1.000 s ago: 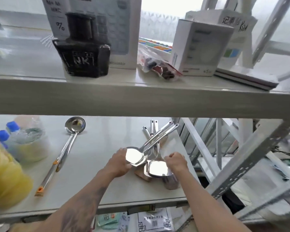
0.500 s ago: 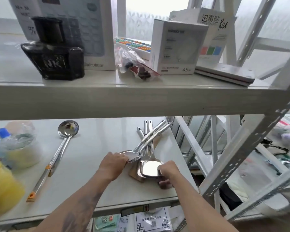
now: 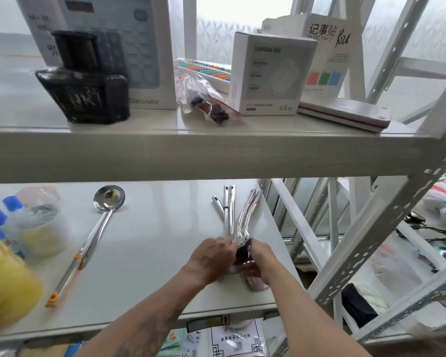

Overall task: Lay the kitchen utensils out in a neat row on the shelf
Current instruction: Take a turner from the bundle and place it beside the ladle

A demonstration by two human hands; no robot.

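**Utensil bundle gathered, row not yet laid**

Both hands are seen at the bundle of steel utensils (image 3: 232, 222) near the shelf (image 3: 150, 228) front edge. Left hand (image 3: 211, 258) and right hand (image 3: 262, 258) are curled round the heads. 1 ladle (image 3: 98, 228) lies apart, leftward. Next, judged: 1 utensil to be separated and set parallel beside the ladle.

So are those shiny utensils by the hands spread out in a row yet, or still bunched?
Bunched: the utensils overlap, handles fanning from where both hands gather them.
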